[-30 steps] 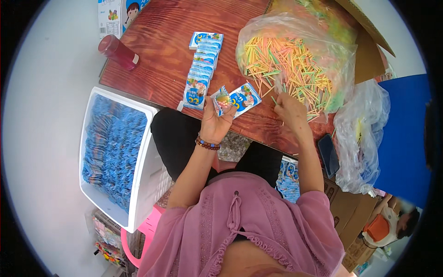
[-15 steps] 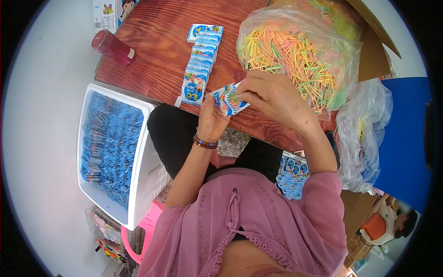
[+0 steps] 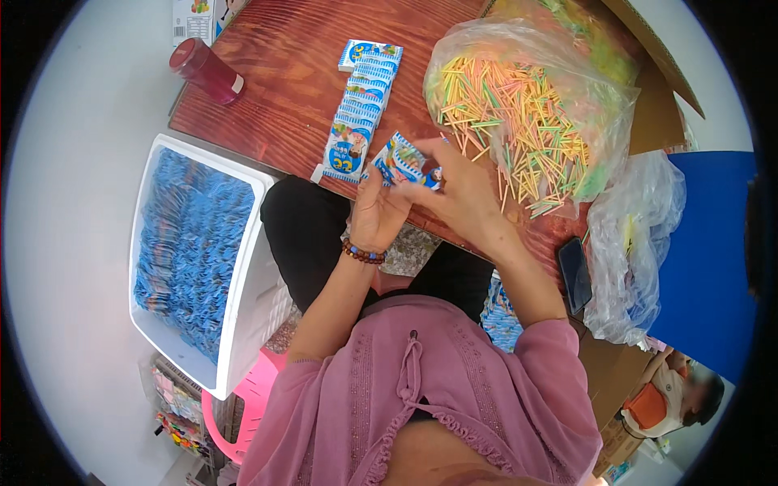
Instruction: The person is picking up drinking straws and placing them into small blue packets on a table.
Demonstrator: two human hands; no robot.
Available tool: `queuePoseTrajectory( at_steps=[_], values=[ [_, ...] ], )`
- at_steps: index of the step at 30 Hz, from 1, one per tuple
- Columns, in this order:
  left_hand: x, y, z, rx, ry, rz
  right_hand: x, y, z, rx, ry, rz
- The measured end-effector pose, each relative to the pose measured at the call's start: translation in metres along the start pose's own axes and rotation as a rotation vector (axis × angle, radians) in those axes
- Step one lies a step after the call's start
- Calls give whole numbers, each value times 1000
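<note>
A small blue-and-white printed candy packet (image 3: 399, 160) is between my two hands, over the table's near edge. My left hand (image 3: 379, 209) wears a beaded bracelet and pinches the packet's lower left side. My right hand (image 3: 463, 193) is closed about its right end, thumb below and fingers above, hiding part of it. Just left of the packet, an overlapping row of similar packets (image 3: 356, 113) lies on the red-brown wooden table (image 3: 279, 81). To the right, an open clear plastic bag (image 3: 462, 42) spills thin pastel sticks (image 3: 519, 113) in yellow, pink and green.
A white tub (image 3: 258, 188) full of blue packets stands at the left. A red-lidded jar (image 3: 207, 71) lies at the table's left side. A phone (image 3: 574, 275), crumpled clear plastic (image 3: 624, 243) and a blue panel (image 3: 705, 251) are on the right. Another person (image 3: 660, 397) sits at the lower right.
My right hand has come down and left from near the sticks, and its grip now wraps the packet's right end. The packet has tilted. More sticks lie loose at the bag's mouth.
</note>
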State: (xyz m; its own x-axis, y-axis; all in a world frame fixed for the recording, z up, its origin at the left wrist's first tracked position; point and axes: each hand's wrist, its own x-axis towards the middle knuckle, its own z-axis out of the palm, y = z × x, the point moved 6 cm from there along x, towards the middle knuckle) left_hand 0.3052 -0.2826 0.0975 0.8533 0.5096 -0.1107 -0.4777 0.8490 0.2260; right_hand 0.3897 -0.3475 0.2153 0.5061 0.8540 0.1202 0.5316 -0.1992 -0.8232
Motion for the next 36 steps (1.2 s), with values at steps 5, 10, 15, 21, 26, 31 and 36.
queuePoseTrajectory(
  at_steps=[5, 10, 15, 21, 26, 31, 36],
  values=[
    [-8, 9, 23, 78, -69, 45, 5, 15, -6, 317, -20, -26],
    [-15, 29, 8, 536, 111, 181, 7, 8, 5, 458, -133, 57],
    [-24, 39, -4, 609, 321, 325, 20, 20, 19, 296, -143, 5],
    [-37, 61, 10, 1036, 343, 727, 64, 54, 56, 249, -199, 32],
    [-29, 56, 6, 1641, 363, 741, 77, 50, 79, -213, -79, -63],
    [-7, 57, 13, 2133, 427, 678, 79, 51, 75, -248, -125, -18],
    [23, 61, 12, 2232, 585, 627, 127, 55, 48, -142, 100, -232]
  ],
)
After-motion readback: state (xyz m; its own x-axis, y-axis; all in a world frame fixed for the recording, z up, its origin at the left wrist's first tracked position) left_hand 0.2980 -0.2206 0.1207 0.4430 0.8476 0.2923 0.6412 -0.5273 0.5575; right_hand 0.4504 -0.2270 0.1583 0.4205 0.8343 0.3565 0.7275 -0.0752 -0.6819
